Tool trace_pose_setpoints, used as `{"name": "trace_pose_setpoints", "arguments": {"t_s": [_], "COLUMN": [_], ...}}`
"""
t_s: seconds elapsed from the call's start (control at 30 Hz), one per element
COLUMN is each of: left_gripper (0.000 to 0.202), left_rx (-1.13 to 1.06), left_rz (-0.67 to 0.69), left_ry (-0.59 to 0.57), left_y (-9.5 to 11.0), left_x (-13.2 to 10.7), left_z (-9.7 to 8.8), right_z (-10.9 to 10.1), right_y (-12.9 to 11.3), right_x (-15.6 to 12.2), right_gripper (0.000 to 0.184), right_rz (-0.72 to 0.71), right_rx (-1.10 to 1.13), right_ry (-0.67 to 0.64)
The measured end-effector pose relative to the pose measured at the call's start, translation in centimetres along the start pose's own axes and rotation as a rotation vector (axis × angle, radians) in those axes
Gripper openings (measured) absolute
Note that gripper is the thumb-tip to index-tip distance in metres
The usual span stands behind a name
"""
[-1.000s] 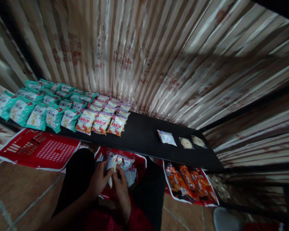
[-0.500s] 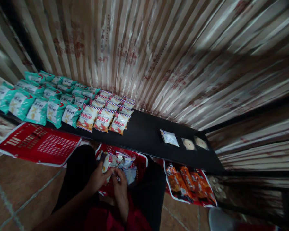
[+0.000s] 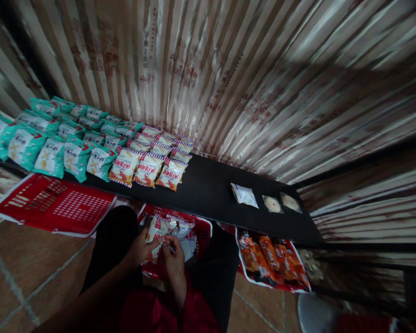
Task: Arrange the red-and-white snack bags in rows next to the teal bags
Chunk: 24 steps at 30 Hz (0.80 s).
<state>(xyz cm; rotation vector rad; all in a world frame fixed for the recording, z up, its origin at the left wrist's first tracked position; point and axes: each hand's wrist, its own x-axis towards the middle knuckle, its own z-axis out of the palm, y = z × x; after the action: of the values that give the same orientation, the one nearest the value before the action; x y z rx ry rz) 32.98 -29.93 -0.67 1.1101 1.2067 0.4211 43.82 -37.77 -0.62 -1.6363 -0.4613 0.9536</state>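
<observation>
My left hand (image 3: pixel 141 249) is closed around a white snack bag (image 3: pixel 158 227) with a striped edge and red print, above a red basket (image 3: pixel 207 231) between my knees. Fingers of my right hand (image 3: pixel 174 259) pinch the right edge of that same bag. Inside the basket lie more snack bags (image 3: pixel 184 228) of the same look, partly hidden by my hands. On the black shelf ahead stand rows of striped white snack bags (image 3: pixel 147 169) and, left of them, teal snack bags (image 3: pixel 49 157).
A white packet (image 3: pixel 244 195) and two clear-wrapped round cakes (image 3: pixel 272 204) lie on the shelf's right part (image 3: pixel 208 199). Below it, a second basket (image 3: pixel 241 259) holds orange packets (image 3: pixel 268 254). A red basket (image 3: pixel 79 206) stands at left. Pleated curtain (image 3: pixel 208 69) hangs behind.
The bag in my hands has lifted and turned slightly, showing more of its printed front. My right hand has moved up a little along its edge. The view has shifted slightly.
</observation>
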Motion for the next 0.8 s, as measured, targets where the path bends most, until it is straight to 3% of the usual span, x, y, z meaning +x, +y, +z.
{"name": "trace_pose_setpoints", "arguments": {"t_s": [0.17, 0.33, 0.5, 0.6, 0.8], "left_gripper": [0.055, 0.061, 0.065, 0.062, 0.061], "left_rx": [-0.103, -0.127, -0.262, -0.227, -0.145], "left_rz": [0.04, 0.024, 0.017, 0.053, 0.183], "left_ry": [-0.067, -0.117, -0.172, -0.186, -0.224], "left_y": [0.9, 3.3, 5.4, 5.7, 6.4], "left_x": [0.7, 0.3, -0.1, 0.5, 1.5], "left_z": [0.6, 1.2, 1.8, 1.9, 2.9], "right_z": [-0.7, -1.6, -2.2, -2.8, -3.9], "right_y": [-0.6, -2.2, -4.4, -5.1, -5.2], "right_x": [0.6, 0.4, 0.3, 0.7, 1.9], "right_gripper": [0.032, 0.04, 0.046, 0.047, 0.043], "right_rz": [0.081, 0.219, 0.187, 0.172, 0.085], "right_rx": [0.1, 0.33, 0.401, 0.414, 0.43], "right_ry": [0.073, -0.092, -0.202, -0.263, -0.169]}}
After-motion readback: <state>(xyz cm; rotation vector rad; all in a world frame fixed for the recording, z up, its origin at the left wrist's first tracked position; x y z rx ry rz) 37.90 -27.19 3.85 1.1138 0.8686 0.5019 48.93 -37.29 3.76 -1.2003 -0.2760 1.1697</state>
